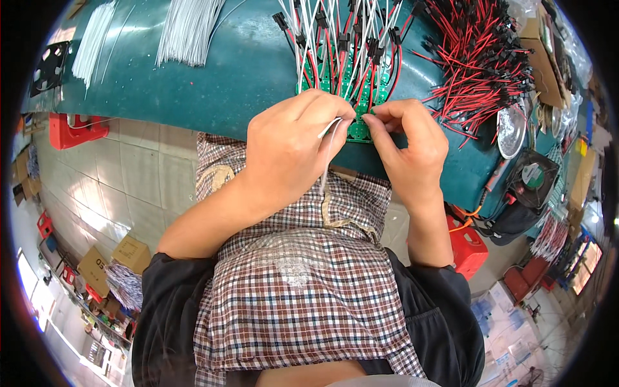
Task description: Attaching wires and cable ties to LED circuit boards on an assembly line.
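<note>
My left hand point(290, 138) is closed in a pinch round thin white wires point(329, 151), whose loose ends hang down toward the apron. Its fingertips are over the near part of a green circuit board panel point(358, 133) at the table's front edge. Just to the right, my right hand point(416, 148) has thumb and forefinger drawn together at the board; whatever lies between them is too small to make out. Rows of red, black and white wires with black plugs point(344, 44) rise from the board beyond both hands.
Bundles of white wires point(190, 29) lie far left on the green tabletop point(225, 84). A heap of red-black wires point(480, 64) fills the right side. Beside it are a silvery oval dish point(511, 132), a soldering iron point(496, 174) and a black fan point(534, 177).
</note>
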A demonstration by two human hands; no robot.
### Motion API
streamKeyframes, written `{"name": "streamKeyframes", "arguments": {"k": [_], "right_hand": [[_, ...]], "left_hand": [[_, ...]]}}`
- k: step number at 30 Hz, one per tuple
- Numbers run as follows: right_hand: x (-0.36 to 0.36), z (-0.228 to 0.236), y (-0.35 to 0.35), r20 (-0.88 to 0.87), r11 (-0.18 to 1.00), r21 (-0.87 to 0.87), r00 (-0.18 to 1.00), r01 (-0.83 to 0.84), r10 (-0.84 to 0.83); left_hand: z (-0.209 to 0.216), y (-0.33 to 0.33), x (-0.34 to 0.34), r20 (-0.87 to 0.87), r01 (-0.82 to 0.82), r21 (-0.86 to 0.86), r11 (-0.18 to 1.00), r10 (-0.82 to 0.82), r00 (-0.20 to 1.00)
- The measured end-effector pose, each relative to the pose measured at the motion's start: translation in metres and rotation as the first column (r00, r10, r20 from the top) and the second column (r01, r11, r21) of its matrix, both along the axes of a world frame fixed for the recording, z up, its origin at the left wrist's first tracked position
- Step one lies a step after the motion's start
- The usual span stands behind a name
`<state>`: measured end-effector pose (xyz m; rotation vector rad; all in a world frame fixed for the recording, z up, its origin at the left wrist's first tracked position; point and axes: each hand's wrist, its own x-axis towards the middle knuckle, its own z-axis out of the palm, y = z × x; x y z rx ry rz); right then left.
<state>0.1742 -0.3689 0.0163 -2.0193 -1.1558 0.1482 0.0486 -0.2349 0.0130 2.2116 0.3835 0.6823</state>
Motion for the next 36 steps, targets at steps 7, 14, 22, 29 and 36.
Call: {"name": "streamKeyframes", "arguments": {"k": [7, 14, 22, 29, 36], "right_hand": [[0.004, -0.005, -0.001, 0.076, 0.997, 0.063, 0.996, -0.049, 0.044], [0.005, 0.003, -0.004, 0.041, 0.998, 0.043, 0.998, -0.055, 0.053], [0.021, 0.013, -0.014, 0.072, 0.991, 0.106, 0.993, 0.086, -0.094], [0.033, 0.014, -0.022, 0.099, 0.979, 0.128, 0.98, 0.158, -0.171], [0.046, 0.015, -0.023, 0.138, 0.957, 0.129, 0.95, 0.262, -0.278]], "left_hand": [[0.003, 0.0, 0.0, -0.044, 0.019, 0.011, 1.0, -0.018, 0.999], [0.003, 0.0, 0.0, -0.037, 0.028, 0.03, 0.999, -0.027, 0.999], [-0.003, -0.003, 0.001, 0.007, 0.008, 0.022, 1.0, -0.008, 1.0], [0.002, -0.002, 0.002, -0.02, 0.042, 0.052, 0.998, -0.041, 0.999], [0.005, -0.001, 0.004, -0.098, 0.049, 0.079, 0.996, -0.041, 0.994]]}}
